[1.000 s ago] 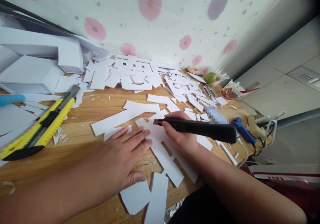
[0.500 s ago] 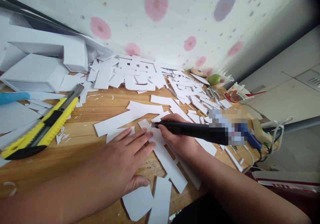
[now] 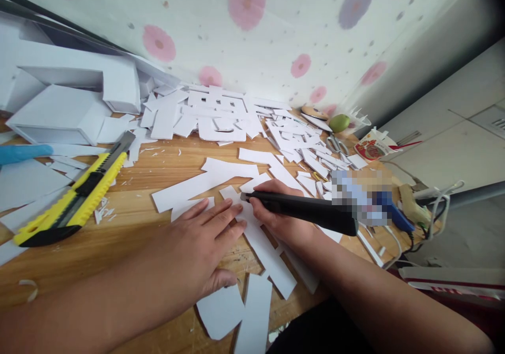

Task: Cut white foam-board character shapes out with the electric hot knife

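Note:
My right hand (image 3: 278,212) is closed around a black-handled cutting knife (image 3: 303,206), its short blade pointing left and touching a white foam board piece (image 3: 265,249). Flat on the same piece, beside the blade, lies my left hand (image 3: 211,238) with its fingers spread. Around the hands are more white cut pieces: an angled strip (image 3: 205,182) beyond the left hand, and a rounded piece (image 3: 221,312) and a straight strip (image 3: 254,312) near the table's front edge.
A yellow utility knife (image 3: 74,201) lies at the left. White box-like models (image 3: 59,112) stand behind it. Scraps (image 3: 216,114) are heaped along the wall. Scissors (image 3: 337,146), a paper cup (image 3: 373,144) and a blue-handled tool (image 3: 394,212) with cables are at the right.
The black knife's handle end has tilted slightly lower, while its blade remains by the left fingertips. The view has shifted slightly. Both hands keep nearly the same pose.

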Demonstrator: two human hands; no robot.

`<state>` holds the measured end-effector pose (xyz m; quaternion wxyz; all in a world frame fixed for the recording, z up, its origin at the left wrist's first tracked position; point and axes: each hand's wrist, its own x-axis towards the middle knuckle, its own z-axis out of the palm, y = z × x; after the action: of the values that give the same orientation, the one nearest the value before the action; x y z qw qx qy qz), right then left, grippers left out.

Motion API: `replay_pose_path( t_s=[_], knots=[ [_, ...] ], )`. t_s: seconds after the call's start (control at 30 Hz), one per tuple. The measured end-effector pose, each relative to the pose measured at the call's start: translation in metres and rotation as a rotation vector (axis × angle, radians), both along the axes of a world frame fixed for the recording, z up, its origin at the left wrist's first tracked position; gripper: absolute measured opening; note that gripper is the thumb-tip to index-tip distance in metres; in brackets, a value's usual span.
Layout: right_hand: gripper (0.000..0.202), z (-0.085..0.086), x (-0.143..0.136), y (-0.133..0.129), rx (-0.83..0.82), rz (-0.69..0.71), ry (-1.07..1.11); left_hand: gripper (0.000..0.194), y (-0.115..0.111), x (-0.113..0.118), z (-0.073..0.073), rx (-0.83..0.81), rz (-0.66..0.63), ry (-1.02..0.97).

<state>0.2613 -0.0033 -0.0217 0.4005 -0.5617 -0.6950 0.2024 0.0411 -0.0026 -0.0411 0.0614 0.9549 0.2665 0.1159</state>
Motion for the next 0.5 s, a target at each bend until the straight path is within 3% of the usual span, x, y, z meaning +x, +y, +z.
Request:
replay_pose_path(
  t_s=[0.5],
  knots=[
    [0.008,0.007,0.010,-0.015,0.056,0.024,-0.134,0.073,0.000,-0.002,-0.004,0.220,-0.037,-0.035]
  ],
)
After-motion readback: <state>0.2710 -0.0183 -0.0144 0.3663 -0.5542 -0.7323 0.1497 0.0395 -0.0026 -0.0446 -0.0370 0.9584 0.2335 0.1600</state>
